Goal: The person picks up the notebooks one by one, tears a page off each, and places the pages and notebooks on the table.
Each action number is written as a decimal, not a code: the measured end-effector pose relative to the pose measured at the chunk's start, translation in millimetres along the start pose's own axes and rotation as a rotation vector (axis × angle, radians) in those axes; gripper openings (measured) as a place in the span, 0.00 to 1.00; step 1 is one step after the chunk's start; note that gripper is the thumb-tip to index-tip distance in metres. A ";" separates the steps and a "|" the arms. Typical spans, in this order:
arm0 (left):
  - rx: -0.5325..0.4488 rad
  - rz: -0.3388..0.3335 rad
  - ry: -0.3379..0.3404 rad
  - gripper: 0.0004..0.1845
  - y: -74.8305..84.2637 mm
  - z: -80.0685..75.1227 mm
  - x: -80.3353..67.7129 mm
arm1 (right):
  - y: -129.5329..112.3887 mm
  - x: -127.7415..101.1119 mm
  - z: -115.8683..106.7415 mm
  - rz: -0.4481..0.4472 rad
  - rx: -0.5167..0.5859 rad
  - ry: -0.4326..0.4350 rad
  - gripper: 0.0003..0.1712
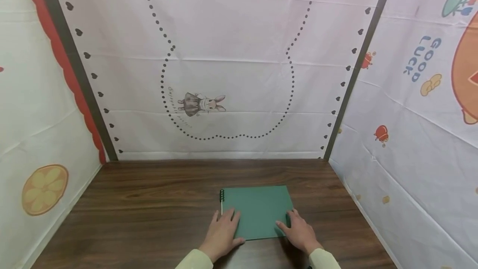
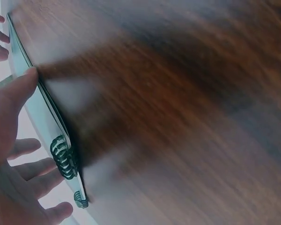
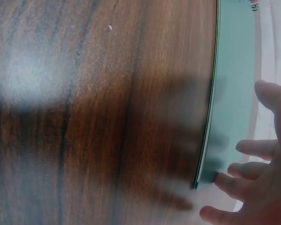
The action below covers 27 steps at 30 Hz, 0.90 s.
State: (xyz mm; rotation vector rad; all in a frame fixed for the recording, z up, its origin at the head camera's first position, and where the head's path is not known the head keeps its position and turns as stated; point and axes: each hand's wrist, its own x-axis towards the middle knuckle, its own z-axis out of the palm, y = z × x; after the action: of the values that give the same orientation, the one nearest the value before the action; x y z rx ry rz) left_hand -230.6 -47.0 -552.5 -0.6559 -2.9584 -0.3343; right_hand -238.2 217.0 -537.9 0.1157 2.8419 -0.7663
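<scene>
A green spiral-bound notebook lies closed on the wooden table, its black coil binding along the left side. Over its lower left part rests my left hand, fingers spread; in the left wrist view the thumb touches the near edge and the other fingers reach by the coils. At the lower right corner is my right hand, fingers apart and loosely bent. In the right wrist view a fingertip meets the cover near that corner, while the thumb stands off above the cover.
The brown wood-grain table extends around the notebook. White printed cloth hangs behind it, on the left and on the right, meeting the table's edges. Light reflects off the tabletop near the front.
</scene>
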 end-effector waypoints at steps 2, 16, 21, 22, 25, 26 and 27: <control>0.001 -0.002 -0.008 0.42 0.3 0.1 0.3 | 0.0 0.5 0.7 0.006 -0.001 -0.007 0.42; 0.031 -0.010 -0.071 0.37 4.3 1.2 3.4 | 2.4 1.7 -0.4 -0.001 -0.003 -0.004 0.41; 0.047 0.016 -0.075 0.35 3.2 1.4 3.7 | 3.6 1.1 -1.3 -0.003 0.014 -0.005 0.41; 0.045 0.019 -0.077 0.35 2.9 1.1 3.9 | 3.7 0.8 -1.7 -0.004 0.015 -0.002 0.41; 0.032 0.023 -0.090 0.34 2.1 0.5 4.1 | 4.7 0.8 -2.8 -0.008 0.019 0.014 0.41; 0.028 0.026 -0.092 0.34 1.7 0.2 4.1 | 5.0 1.1 -3.1 -0.012 0.017 0.021 0.41; 0.026 0.030 -0.095 0.34 1.5 -0.6 4.0 | 5.4 1.4 -3.2 -0.014 0.017 0.028 0.42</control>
State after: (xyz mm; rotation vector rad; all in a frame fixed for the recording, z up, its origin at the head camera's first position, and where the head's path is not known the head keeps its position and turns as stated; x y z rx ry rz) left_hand -233.5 -44.1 -551.1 -0.7321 -3.0328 -0.2695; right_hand -239.4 223.3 -538.1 0.1097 2.8657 -0.7978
